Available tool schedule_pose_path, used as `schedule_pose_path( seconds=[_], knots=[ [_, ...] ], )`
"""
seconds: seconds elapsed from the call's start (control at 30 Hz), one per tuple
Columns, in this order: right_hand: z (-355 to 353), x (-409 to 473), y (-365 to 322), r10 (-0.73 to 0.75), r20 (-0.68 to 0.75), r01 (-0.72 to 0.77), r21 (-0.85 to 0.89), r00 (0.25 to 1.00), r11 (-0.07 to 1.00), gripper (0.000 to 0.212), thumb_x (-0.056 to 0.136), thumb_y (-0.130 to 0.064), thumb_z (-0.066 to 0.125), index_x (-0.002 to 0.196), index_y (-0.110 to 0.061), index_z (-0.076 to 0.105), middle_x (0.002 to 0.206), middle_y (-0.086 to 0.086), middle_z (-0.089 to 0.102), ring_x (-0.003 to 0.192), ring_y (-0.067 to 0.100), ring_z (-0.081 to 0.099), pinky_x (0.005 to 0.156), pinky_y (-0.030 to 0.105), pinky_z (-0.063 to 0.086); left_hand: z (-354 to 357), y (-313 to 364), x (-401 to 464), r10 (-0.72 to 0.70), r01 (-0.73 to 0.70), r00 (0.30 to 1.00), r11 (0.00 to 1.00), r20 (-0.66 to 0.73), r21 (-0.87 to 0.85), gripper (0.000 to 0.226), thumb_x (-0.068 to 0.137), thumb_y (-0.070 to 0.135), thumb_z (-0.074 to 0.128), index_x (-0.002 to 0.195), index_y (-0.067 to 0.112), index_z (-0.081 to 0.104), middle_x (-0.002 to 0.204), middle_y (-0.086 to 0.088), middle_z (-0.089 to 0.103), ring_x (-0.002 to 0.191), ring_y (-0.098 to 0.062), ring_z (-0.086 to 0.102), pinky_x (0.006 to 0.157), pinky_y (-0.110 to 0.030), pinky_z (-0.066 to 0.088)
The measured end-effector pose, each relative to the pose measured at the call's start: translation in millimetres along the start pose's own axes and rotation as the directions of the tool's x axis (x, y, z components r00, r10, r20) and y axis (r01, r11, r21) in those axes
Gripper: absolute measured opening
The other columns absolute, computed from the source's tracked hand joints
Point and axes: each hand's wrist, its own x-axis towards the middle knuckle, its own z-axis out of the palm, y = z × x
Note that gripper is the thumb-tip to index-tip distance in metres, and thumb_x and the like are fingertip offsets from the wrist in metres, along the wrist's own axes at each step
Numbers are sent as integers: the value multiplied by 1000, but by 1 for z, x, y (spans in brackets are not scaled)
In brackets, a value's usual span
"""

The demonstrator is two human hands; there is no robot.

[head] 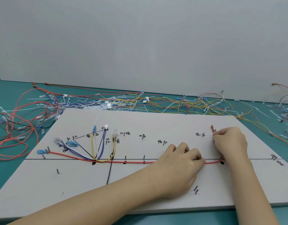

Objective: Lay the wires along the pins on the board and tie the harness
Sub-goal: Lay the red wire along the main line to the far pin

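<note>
Teal bench top [13, 174] meets a plain grey wall, and a pale harness board [140, 189] lies across the lower half of the frame, marked with a black horizontal line, a vertical line and handwritten labels.

On it, the red wire [132, 162] runs along the horizontal line from a blue terminal [41, 151] at lower left, past the row of pins [144, 157] at centre, then bends upward at right to its red terminal [212, 127]. The left hand [177, 161] pinches this wire against the board with curled fingertips at centre right. The right hand [229, 142] grips the wire's upper end just below the red terminal, fingers curled round it.

At centre left, several shorter wires are already laid: a yellow wire [113, 151], a yellow-and-white pair [94, 148], purple wires [103, 146] and a black wire [84, 149], fanning up to their own terminals and joining the red wire near the vertical line.

By my reading, routing is partly done; the red wire's right-hand end is being seated. No tie shows on the bundle, so tying seems wholly left, and several labelled pins at centre stand without wires.

Along the back edge lies a tangle of loose wires [26, 120] and white cable ties [84, 104].
</note>
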Motion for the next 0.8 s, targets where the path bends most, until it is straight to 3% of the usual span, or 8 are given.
schedule_pose_path(
  seconds=[0.13,0.27,0.4,0.53,0.67,0.8],
  knots=[
    [0,-1,3,-1,15,1,-7,1000,1000,20,86,-10,59,98,-13,75,103,14,68,84,29,49,73,30,38,1,-1,0,1,-1,1000,1000,1,-5,43,100,22,35,143,18,37,139,4,39,117,-25,34,92,-38,34],
    [-2,-4,2,-31,-18,31,0,999,1000,16,86,-15,62,97,-10,72,89,9,61,85,30,50,72,31,38,0,-2,2,12,-12,1000,1000,14,-10,43,100,23,35,143,20,37,139,6,42,118,-24,33,91,-38,34],
    [-2,-10,-4,-97,-85,102,57,992,993,20,89,-23,59,101,-10,69,105,14,65,96,31,55,77,35,41,-4,-3,2,19,-19,1000,1000,10,-9,40,101,25,35,141,21,39,138,7,44,122,-23,31,92,-37,34],
    [1,-19,-11,-165,-82,175,136,983,975,16,86,-19,57,95,-15,69,97,9,64,90,27,55,74,32,39,-15,-10,-2,-5,6,1000,999,21,-38,35,101,28,36,133,21,47,139,5,43,126,-22,28,94,-38,31],
    [8,-32,-25,-247,-16,244,238,969,940,11,85,-17,59,87,-19,70,81,0,64,84,23,58,69,30,38,-33,-43,-17,-122,129,988,989,93,-76,40,100,38,40,140,31,44,144,9,39,129,-18,26,104,-38,30],
    [18,-49,-38,-397,114,336,353,911,873,10,84,-23,64,75,-25,68,70,-4,65,73,16,59,66,27,44,-48,-94,-45,-303,309,951,941,68,-140,43,99,39,44,141,37,43,140,18,43,126,-12,27,107,-36,30]
  ],
)
